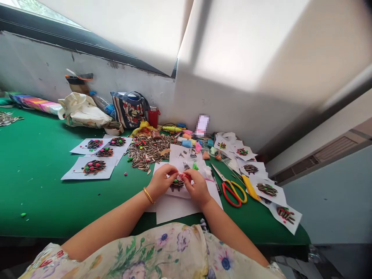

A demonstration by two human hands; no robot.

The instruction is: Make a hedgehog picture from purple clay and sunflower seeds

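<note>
Above a white sheet, my left hand (163,181) and my right hand (198,186) meet with fingertips pinched on a small bit of pinkish-red modelling clay (181,176). Fingers cover part of the clay. Just below them, a figure made of sunflower seeds with green dots (176,183) lies on the white paper (177,209), partly hidden by my hands. A lump of green clay (195,166) and some white clay (207,173) are close to my right hand. A black pen (216,183) lies along the paper's right side.
Scissors with red and yellow handles (232,190) lie open at right, beside a yellow-handled tool (250,187). Sunflower seeds (149,151) are piled behind my left hand. Decorated cards (93,168) spread left, more cards (267,190) right. Bags (130,110) and a red bottle (153,117) stand along the wall.
</note>
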